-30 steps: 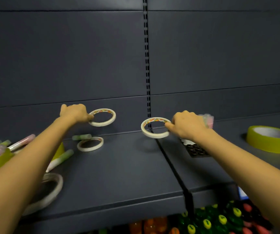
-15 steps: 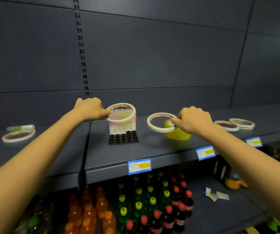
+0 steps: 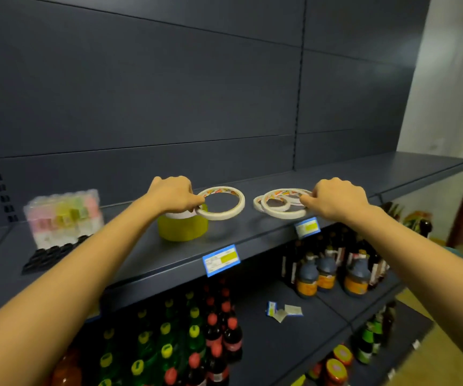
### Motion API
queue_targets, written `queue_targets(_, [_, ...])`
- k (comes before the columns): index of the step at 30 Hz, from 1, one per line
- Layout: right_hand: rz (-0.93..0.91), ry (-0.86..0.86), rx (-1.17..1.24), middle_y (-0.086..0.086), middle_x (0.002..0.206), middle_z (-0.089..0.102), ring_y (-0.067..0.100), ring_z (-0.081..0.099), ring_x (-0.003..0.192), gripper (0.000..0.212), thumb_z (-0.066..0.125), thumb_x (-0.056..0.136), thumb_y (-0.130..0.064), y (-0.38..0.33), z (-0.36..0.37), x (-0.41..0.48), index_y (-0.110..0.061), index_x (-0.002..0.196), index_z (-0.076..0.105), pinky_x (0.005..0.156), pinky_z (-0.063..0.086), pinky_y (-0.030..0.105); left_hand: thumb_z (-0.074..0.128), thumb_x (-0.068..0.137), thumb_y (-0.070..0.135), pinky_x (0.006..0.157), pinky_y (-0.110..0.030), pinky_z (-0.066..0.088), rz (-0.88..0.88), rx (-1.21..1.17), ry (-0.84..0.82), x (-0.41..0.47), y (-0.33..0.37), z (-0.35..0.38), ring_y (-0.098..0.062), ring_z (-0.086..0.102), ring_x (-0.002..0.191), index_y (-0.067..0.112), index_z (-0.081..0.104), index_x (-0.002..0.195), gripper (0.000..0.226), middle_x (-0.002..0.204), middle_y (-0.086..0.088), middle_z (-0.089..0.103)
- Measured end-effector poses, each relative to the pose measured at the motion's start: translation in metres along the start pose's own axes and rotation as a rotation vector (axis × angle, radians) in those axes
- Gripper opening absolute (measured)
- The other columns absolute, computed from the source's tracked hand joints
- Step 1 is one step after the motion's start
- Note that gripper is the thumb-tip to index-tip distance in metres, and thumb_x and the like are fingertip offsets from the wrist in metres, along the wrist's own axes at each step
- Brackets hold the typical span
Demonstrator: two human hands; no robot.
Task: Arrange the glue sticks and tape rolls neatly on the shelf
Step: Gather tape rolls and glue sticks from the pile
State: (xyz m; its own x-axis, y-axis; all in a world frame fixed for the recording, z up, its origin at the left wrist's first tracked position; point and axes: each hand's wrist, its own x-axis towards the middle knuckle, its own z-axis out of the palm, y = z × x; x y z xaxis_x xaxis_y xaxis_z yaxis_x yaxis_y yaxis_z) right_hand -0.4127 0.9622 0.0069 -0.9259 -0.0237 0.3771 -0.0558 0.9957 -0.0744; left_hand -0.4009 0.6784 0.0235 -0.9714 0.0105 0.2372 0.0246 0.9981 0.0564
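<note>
Fingers (image 3: 195,203) of both hands are curled in a tight pinch. Left of the wide yellow tape roll (image 3: 181,229), a wrapped pack of glue sticks (image 3: 63,218) stands on the shelf (image 3: 141,260); just above that roll, the left hand (image 3: 173,197) holds a thin white tape ring (image 3: 224,215) level by its rim. Right of the roll, the right hand (image 3: 336,200) pinches a second thin ring (image 3: 283,215) over another ring (image 3: 257,203) lying flat; I cannot tell whether they touch.

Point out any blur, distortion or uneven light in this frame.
Head view: the glue stick pack is smeared; the tape rolls look sharper; the wide lens bows the shelf edge; light is dim, bottles below murky, far-right wall brighter.
</note>
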Motion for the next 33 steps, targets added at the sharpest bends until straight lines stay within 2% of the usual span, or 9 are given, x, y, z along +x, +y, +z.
queue_targets(4, [0.053, -0.022, -0.021, 0.002, 0.063, 0.045, 0.026, 0.048, 0.068, 0.044, 0.044, 0.092, -0.049, 0.045, 0.013, 0.035, -0.010, 0.079, 0.060, 0.058, 0.032, 0.029, 0.050, 0.088, 0.037, 0.077, -0.031, 0.025, 0.031, 0.014, -0.012, 0.043, 0.040, 0.022, -0.007, 0.038, 0.057, 0.023, 0.053, 0.050, 0.041, 0.053, 0.004, 0.044])
queue_targets(10, [0.045, -0.018, -0.027, 0.006, 0.081, 0.054, 0.027, 0.050, 0.075, 0.044, 0.044, 0.092, -0.050, 0.085, 0.043, 0.093, -0.012, 0.089, 0.064, 0.066, 0.036, 0.030, 0.047, 0.091, 0.039, 0.079, -0.031, 0.025, 0.029, 0.079, -0.039, 0.104, 0.085, 0.053, -0.009, 0.037, 0.056, 0.019, 0.047, 0.052, 0.043, 0.054, 0.004, 0.042])
queue_targets(15, [0.007, -0.062, -0.001, 0.005, 0.076, 0.052, 0.027, 0.050, 0.074, 0.041, 0.043, 0.093, -0.048, 0.104, 0.066, 0.126, -0.012, 0.082, 0.060, 0.065, 0.036, 0.029, 0.045, 0.091, 0.040, 0.084, -0.034, 0.029, -0.001, 0.099, -0.082, 0.134, 0.108, 0.068, -0.010, 0.038, 0.056, 0.018, 0.043, 0.053, 0.045, 0.055, 0.003, 0.042])
queue_targets(19, [-0.051, -0.092, 0.057, 0.003, 0.071, 0.049, 0.026, 0.050, 0.072, 0.040, 0.042, 0.093, -0.047, 0.111, 0.078, 0.155, -0.013, 0.080, 0.058, 0.063, 0.036, 0.029, 0.045, 0.091, 0.044, 0.087, -0.035, 0.031, -0.029, 0.148, -0.109, 0.147, 0.119, 0.081, -0.017, 0.045, 0.067, 0.017, 0.041, 0.052, 0.048, 0.059, -0.002, 0.050])
queue_targets(22, [-0.137, -0.125, 0.094, 0.004, 0.078, 0.055, 0.024, 0.052, 0.074, 0.044, 0.042, 0.093, -0.050, 0.105, 0.088, 0.175, -0.012, 0.087, 0.063, 0.063, 0.039, 0.030, 0.045, 0.091, 0.048, 0.081, -0.034, 0.030, -0.077, 0.145, -0.124, 0.148, 0.121, 0.090, -0.013, 0.036, 0.055, 0.016, 0.037, 0.050, 0.052, 0.052, 0.002, 0.038])
queue_targets(25, [-0.226, -0.178, 0.069, 0.006, 0.087, 0.060, 0.024, 0.052, 0.077, 0.043, 0.041, 0.093, -0.051, 0.097, 0.097, 0.191, -0.013, 0.087, 0.061, 0.066, 0.039, 0.030, 0.043, 0.091, 0.051, 0.083, -0.035, 0.030, -0.143, 0.131, -0.113, 0.146, 0.121, 0.089, -0.011, 0.035, 0.053, 0.016, 0.039, 0.050, 0.054, 0.051, 0.003, 0.038])
queue_targets(28, [-0.311, -0.207, -0.063, 0.006, 0.100, 0.063, 0.025, 0.055, 0.085, 0.047, 0.040, 0.092, -0.056, 0.091, 0.099, 0.201, -0.015, 0.094, 0.062, 0.070, 0.038, 0.029, 0.041, 0.093, 0.049, 0.088, -0.036, 0.031, -0.185, 0.167, 0.001, 0.136, 0.119, 0.081, -0.018, 0.048, 0.063, 0.015, 0.047, 0.056, 0.051, 0.057, 0.001, 0.049])
queue_targets(30, [-0.368, -0.104, -0.099, 0.007, 0.106, 0.064, 0.027, 0.060, 0.096, 0.052, 0.042, 0.090, -0.059, 0.088, 0.092, 0.207, -0.013, 0.102, 0.063, 0.070, 0.037, 0.029, 0.041, 0.093, 0.046, 0.086, -0.035, 0.031, -0.225, 0.203, 0.133, 0.126, 0.117, 0.073, -0.024, 0.057, 0.081, 0.016, 0.054, 0.067, 0.042, 0.072, -0.004, 0.061])
queue_targets(33, [-0.521, 0.024, 0.050, 0.006, 0.102, 0.065, 0.029, 0.061, 0.096, 0.045, 0.043, 0.090, -0.058, 0.073, 0.076, 0.213, -0.016, 0.097, 0.059, 0.068, 0.039, 0.031, 0.044, 0.092, 0.042, 0.084, -0.033, 0.033, -0.280, 0.290, 0.323, 0.107, 0.110, 0.059, -0.026, 0.057, 0.097, 0.016, 0.060, 0.080, 0.032, 0.096, -0.007, 0.067])
